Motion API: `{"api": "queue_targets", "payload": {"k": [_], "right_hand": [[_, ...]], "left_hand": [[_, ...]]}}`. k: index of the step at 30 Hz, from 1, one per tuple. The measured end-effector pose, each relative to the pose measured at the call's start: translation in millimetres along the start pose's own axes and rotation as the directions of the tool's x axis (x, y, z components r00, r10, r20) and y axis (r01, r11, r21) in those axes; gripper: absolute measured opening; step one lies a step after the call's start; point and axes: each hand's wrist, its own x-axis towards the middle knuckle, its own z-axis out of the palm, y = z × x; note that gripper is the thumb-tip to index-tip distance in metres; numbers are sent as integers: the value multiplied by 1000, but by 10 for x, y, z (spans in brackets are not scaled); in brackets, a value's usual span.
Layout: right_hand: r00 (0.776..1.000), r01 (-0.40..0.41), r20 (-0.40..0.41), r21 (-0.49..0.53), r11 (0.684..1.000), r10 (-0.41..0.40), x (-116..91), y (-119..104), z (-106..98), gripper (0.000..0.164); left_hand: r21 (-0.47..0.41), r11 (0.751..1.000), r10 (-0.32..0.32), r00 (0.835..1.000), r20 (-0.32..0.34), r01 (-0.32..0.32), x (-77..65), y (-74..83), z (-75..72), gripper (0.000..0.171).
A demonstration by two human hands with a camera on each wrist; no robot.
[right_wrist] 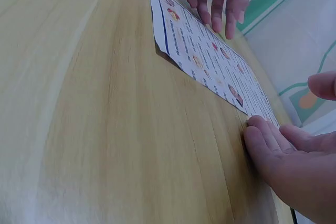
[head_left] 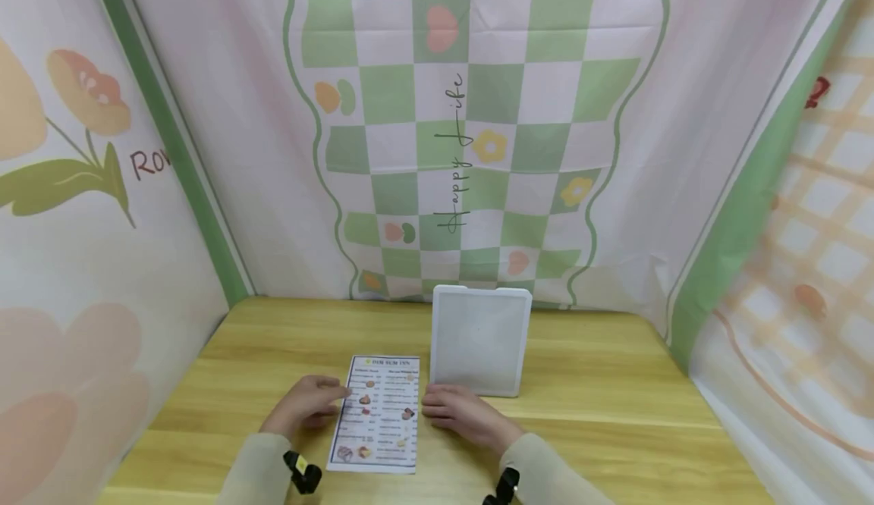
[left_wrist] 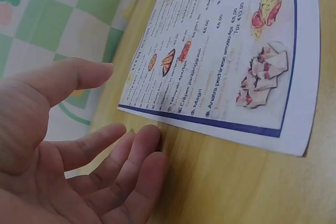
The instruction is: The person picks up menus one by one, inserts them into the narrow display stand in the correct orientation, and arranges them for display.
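A printed menu sheet (head_left: 382, 421) with small food pictures lies flat on the wooden table between my two hands. By its left edge is my left hand (head_left: 303, 405), thumb and fingers loosely curved with nothing held. The left wrist view shows a gap between the left thumb and fingers, beside the menu (left_wrist: 220, 77). On the other side my right hand (head_left: 467, 414) rests on the table, its fingertips close to the sheet's right edge. In the right wrist view the right hand (right_wrist: 294, 161) holds nothing; whether its fingertips touch the paper I cannot tell.
A white-framed panel (head_left: 478, 342) stands upright on the table (head_left: 601, 414), just behind my right hand. Patterned cloth (head_left: 492, 186) hangs along the table's back edge, with more cloth at both sides. Each wrist wears a black strap device (head_left: 303, 472).
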Motion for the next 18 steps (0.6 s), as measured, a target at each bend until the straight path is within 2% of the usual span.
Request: {"api": "queue_targets", "payload": {"k": [9,18], "right_hand": [[999,-7,-31,18,1000,7,65,27,54,57],[998,-35,-44,22,999,36,92,9,74,56]], "left_hand": [[-22,999,-23,1000,4,23,64,-38,54,70],[-34,999,-14,1000,4,14,43,-20,68,68]]}}
